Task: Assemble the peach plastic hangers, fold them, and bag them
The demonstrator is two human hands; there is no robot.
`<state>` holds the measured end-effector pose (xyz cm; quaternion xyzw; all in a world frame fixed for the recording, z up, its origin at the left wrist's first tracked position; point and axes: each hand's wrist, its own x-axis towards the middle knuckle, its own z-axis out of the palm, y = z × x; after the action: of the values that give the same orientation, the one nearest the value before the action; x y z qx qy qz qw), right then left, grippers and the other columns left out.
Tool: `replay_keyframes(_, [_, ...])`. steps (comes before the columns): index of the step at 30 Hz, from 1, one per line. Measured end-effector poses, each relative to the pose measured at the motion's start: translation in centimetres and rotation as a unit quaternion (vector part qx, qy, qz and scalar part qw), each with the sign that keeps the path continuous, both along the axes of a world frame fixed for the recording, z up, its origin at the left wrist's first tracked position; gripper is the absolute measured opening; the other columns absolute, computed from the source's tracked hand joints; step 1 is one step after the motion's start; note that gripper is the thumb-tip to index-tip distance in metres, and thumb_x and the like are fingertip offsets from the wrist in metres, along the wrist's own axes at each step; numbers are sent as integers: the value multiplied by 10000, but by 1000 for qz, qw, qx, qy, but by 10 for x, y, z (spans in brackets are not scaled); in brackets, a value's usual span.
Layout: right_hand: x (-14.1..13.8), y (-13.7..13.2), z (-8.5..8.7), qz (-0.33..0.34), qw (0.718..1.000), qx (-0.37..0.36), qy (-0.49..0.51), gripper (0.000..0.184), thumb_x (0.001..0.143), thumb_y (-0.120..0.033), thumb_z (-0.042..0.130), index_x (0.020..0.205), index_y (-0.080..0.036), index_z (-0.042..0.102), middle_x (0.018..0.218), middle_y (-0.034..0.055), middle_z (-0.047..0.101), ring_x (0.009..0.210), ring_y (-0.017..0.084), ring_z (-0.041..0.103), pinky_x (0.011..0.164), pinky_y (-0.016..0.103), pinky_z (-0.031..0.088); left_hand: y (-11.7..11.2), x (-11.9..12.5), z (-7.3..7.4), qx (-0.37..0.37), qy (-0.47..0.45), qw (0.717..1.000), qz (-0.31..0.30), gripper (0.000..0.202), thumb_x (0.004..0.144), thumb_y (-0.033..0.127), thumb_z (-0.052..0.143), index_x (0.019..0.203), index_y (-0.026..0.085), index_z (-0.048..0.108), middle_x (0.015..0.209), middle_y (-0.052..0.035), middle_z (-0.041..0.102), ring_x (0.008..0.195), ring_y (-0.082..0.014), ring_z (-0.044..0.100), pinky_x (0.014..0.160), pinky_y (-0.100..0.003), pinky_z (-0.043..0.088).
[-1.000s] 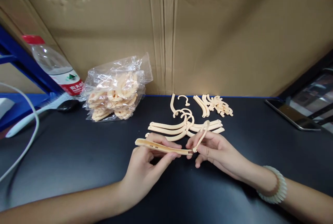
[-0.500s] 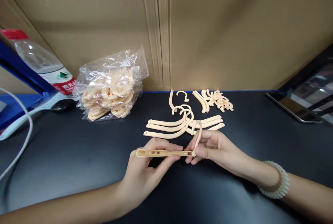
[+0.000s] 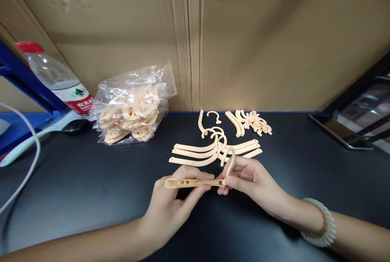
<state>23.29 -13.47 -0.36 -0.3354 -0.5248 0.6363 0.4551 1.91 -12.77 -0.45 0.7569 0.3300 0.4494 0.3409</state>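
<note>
My left hand [image 3: 173, 203] pinches a cream plastic hanger arm [image 3: 190, 182], held flat just above the dark table. My right hand [image 3: 250, 180] grips a curved cream hook piece [image 3: 230, 160] whose lower end meets the right end of that arm. Just behind my hands lies a pile of assembled cream hangers [image 3: 213, 148]. Loose hook pieces [image 3: 210, 120] and a small heap of short cream parts [image 3: 251, 122] lie farther back.
A clear plastic bag of cream parts [image 3: 132, 109] sits at the back left, beside a water bottle [image 3: 56, 77] with a red cap. A white cable [image 3: 27, 164] curves at the left. A phone [image 3: 341, 132] lies at the right. A cardboard wall [image 3: 213, 30] stands behind.
The hanger arm has levelled out from a slant, and the hook piece has swung more upright against its right end. Both hands stay in the same spot.
</note>
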Motion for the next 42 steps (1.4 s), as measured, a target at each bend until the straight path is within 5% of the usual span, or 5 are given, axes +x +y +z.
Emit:
replay_keyframes(8, [-5, -1, -1, -28, 999, 16, 6, 175, 827, -279, 741, 790, -142, 639, 692, 6, 661, 634, 125, 679, 615, 231, 548, 0, 4, 5, -1, -25, 1000, -1, 191, 835, 75, 672, 897, 254, 694, 891, 30, 736, 831, -138, 726, 743, -194, 589])
replay_keyframes(23, [-6, -5, 4, -69, 993, 42, -84, 207, 838, -358, 704, 771, -163, 688, 675, 0, 584, 513, 84, 490, 470, 209, 462, 2, 12, 14, -247, -116, 962, 21, 171, 816, 234, 700, 901, 199, 555, 760, 4, 732, 691, -162, 718, 659, -242, 589])
replay_keyframes(32, [-6, -1, 7, -60, 993, 51, -84, 229, 824, -401, 713, 847, -177, 675, 672, 1, 616, 517, 111, 562, 464, 227, 490, 3, 21, 12, -361, -132, 921, -68, 252, 742, 250, 773, 823, 175, 547, 688, 21, 667, 656, -130, 666, 674, -246, 535])
replay_keyframes(37, [42, 43, 25, -221, 878, 310, -289, 169, 916, -322, 594, 881, -223, 727, 778, 44, 684, 651, 178, 605, 600, 320, 499, 8, 20, 15, -370, -182, 909, -60, 291, 704, 241, 818, 769, 172, 543, 689, 27, 678, 646, -118, 665, 674, -236, 539])
replay_keyframes(42, [87, 89, 23, -143, 744, 440, -483, 196, 911, -194, 558, 980, -234, 737, 996, 102, 652, 945, 261, 568, 850, 448, 461, 8, 18, 16, -364, -174, 913, -65, 238, 713, 251, 818, 775, 161, 607, 708, 11, 693, 658, -132, 679, 682, -243, 553])
